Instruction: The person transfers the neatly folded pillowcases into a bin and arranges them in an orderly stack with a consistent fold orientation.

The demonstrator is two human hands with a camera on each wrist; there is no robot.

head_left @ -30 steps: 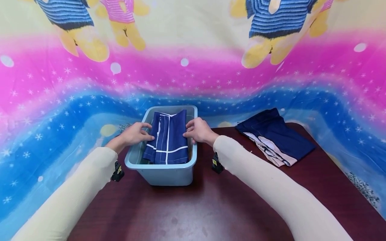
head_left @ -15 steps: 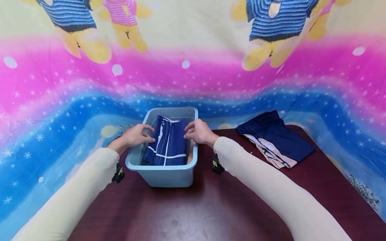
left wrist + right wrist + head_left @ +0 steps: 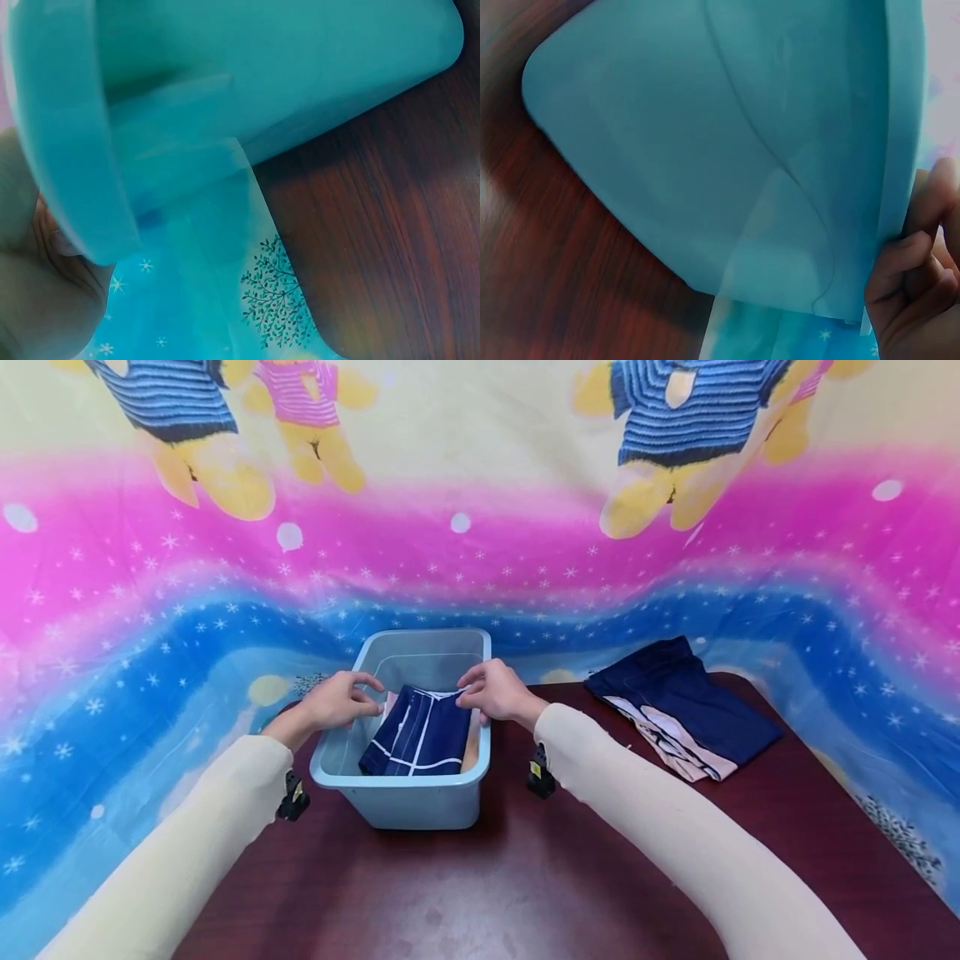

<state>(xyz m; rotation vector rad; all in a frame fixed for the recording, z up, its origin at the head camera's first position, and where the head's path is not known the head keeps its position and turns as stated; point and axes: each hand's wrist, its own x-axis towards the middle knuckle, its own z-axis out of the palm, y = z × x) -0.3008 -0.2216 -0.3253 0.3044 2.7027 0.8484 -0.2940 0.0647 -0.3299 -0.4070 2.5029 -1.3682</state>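
A folded navy cloth (image 3: 423, 735) with white lines lies low inside a light blue plastic bin (image 3: 397, 802), near its front end. Over the bin's left rim is my left hand (image 3: 335, 700), its thumb and fingers parted with nothing between them. My right hand (image 3: 497, 690) hangs over the right rim, fingers loosely bent above the cloth and apart from it. In the left wrist view the bin wall (image 3: 322, 60) hides most of the left hand (image 3: 45, 292). The right wrist view has the right hand (image 3: 922, 292) beside the rim, its fingertips partly hidden.
Another folded navy garment (image 3: 697, 702) with a pale pink printed part lies on the dark red-brown table (image 3: 450, 893), to the bin's right. A printed curtain (image 3: 525, 560) with bears and snowflakes rises close behind the bin and along the table's sides.
The navy cloth has dropped from between my hands and now sits lower and nearer the bin's front. Both hands have let go and stay almost in place.
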